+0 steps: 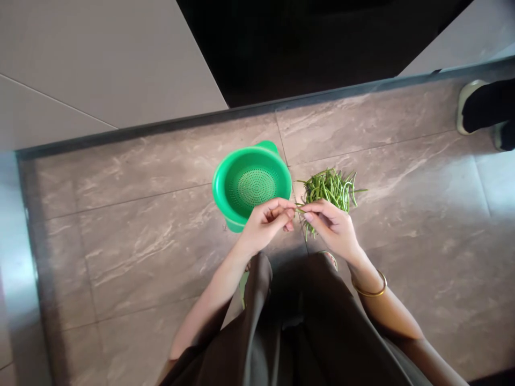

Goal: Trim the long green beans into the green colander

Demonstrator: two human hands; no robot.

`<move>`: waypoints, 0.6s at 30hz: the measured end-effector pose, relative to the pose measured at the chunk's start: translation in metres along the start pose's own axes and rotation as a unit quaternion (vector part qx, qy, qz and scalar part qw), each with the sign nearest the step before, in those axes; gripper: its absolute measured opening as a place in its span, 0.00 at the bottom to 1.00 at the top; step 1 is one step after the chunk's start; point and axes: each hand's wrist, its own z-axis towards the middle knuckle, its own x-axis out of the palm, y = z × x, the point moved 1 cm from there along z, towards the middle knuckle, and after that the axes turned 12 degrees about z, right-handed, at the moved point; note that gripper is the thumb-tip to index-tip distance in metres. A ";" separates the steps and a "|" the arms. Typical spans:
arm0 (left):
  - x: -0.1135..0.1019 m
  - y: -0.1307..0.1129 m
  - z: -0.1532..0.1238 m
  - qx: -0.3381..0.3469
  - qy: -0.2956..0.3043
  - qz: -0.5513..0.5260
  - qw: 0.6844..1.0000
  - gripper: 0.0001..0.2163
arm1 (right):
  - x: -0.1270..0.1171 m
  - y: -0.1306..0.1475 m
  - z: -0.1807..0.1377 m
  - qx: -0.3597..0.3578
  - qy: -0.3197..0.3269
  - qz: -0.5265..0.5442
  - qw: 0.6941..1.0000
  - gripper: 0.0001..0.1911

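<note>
A green plastic colander (pixel 251 182) stands on the tiled floor, empty as far as I can see. Right of it lies a loose pile of green beans (pixel 332 187). My left hand (pixel 267 222) and my right hand (pixel 332 225) meet in front of the colander and the pile, both pinched on the ends of one green bean (pixel 300 210) held between them. A gold bangle (pixel 370 289) sits on my right wrist. My knees in dark trousers fill the bottom centre.
A dark skirting strip (pixel 161 128) runs along a pale wall at the back, with a black opening at top centre. Another person's foot in a dark sock and light slipper (pixel 483 110) stands at the far right.
</note>
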 end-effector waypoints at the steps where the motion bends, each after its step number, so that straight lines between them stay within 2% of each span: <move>1: -0.001 0.001 -0.001 -0.007 0.004 -0.005 1.000 0.09 | 0.000 -0.001 0.000 -0.003 -0.001 0.004 1.000 0.09; 4: -0.004 0.002 -0.004 -0.026 0.021 0.001 0.999 0.09 | -0.001 -0.003 -0.002 -0.002 -0.010 0.019 1.000 0.09; 8: -0.007 0.003 -0.006 -0.044 0.045 -0.001 0.998 0.10 | -0.006 -0.004 -0.001 -0.020 0.004 -0.021 1.000 0.07; 13: -0.008 0.007 -0.006 -0.074 0.064 -0.031 0.995 0.09 | -0.012 -0.003 0.002 -0.097 0.057 -0.081 0.990 0.09; 18: -0.009 0.010 -0.004 -0.088 0.063 -0.029 0.994 0.06 | -0.014 -0.007 0.001 -0.154 0.062 -0.151 0.974 0.12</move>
